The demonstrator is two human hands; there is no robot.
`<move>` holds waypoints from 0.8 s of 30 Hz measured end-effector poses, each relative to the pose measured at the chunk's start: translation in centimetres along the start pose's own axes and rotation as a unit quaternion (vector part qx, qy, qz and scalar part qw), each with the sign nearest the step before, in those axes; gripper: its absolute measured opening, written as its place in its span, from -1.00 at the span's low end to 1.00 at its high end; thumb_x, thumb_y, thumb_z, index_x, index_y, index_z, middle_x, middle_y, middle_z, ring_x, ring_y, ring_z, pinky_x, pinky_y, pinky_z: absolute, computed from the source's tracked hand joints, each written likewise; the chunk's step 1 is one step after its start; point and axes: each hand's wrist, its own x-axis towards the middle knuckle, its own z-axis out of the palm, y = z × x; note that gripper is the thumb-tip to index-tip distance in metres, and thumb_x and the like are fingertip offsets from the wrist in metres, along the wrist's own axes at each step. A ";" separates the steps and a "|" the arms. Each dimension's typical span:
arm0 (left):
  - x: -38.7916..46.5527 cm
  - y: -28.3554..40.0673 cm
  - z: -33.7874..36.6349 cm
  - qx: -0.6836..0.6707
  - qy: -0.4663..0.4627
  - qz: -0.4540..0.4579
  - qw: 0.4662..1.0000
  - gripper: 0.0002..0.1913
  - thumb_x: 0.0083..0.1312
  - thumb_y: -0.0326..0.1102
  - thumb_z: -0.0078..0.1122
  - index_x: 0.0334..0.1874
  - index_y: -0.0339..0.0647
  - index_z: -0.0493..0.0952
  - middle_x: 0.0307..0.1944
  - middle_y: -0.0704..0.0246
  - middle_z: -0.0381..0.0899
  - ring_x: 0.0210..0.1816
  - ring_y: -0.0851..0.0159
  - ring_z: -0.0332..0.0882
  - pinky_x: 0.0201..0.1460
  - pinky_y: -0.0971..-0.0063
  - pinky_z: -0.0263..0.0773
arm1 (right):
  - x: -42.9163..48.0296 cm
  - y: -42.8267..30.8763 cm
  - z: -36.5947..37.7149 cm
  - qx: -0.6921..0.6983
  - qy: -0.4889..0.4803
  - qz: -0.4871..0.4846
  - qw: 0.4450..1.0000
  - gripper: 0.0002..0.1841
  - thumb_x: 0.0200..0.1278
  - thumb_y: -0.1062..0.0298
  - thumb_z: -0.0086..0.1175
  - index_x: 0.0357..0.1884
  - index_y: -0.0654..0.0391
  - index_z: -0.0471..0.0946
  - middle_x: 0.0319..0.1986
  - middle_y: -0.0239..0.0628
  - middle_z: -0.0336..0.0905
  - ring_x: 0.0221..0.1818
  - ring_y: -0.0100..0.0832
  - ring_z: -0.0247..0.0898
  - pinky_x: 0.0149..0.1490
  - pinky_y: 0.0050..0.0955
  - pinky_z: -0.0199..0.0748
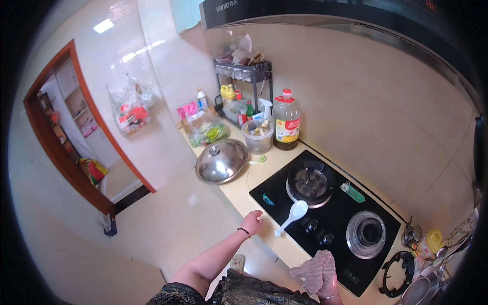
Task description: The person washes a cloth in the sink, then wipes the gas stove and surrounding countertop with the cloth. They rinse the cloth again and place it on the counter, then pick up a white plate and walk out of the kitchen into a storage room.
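Observation:
My right hand (332,286) grips a crumpled brownish-pink cloth (317,270) at the front edge of the black glass gas cooktop (324,263). The cloth hides most of its fingers. My left hand (253,222) is empty, fingers loosely curled and apart, over the counter's front edge. Right of it lies a white spoon (293,215), its bowl near the left burner (309,182) and its handle end on the counter. Two control knobs (318,230) sit beside the spoon. The right burner (366,234) has no pan support on it; a black pan support (397,273) lies on the counter to the right.
A domed steel lid (222,162) overhangs the counter's front edge. Behind it stand a plastic tub (258,139), a large oil bottle (286,122), bagged vegetables (209,129) and a small rack (244,72). Strainers (416,291) crowd the right end. A range hood (324,11) hangs above.

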 end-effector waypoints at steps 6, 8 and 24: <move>14.7 -1.3 -4.4 0.089 0.016 0.046 0.995 -0.72 0.07 -0.35 0.10 -0.16 -0.26 0.47 -0.07 0.13 0.43 -0.06 0.05 0.44 0.01 0.35 0.38 | 5.1 2.0 9.6 -0.426 0.146 -0.153 0.880 -0.66 0.26 0.25 -0.19 -0.06 0.29 0.38 -0.23 -0.18 0.52 -0.17 -0.32 0.45 -0.06 -0.46 0.42; 20.1 -3.1 -5.0 0.137 -0.023 0.058 0.989 -0.74 0.11 -0.36 0.00 -0.15 -0.26 0.46 0.01 0.13 0.36 -0.04 0.04 0.44 0.00 0.29 0.39 | 8.9 3.7 10.4 -0.515 0.038 -0.261 0.816 -0.69 0.24 0.27 -0.17 -0.14 0.31 0.42 -0.47 -0.20 0.55 -0.34 -0.44 0.47 -0.26 -0.58 0.42; 31.2 -6.4 -4.3 0.172 -0.144 0.016 0.974 -0.73 0.22 -0.36 -0.15 -0.11 -0.31 0.46 -0.04 0.10 0.45 -0.12 0.02 0.54 -0.10 0.26 0.46 | 24.1 10.3 18.0 -0.510 0.241 -0.038 0.825 -0.73 0.20 0.27 -0.04 -0.13 0.21 0.42 -0.39 -0.24 0.52 -0.45 -0.47 0.38 -0.38 -0.54 0.33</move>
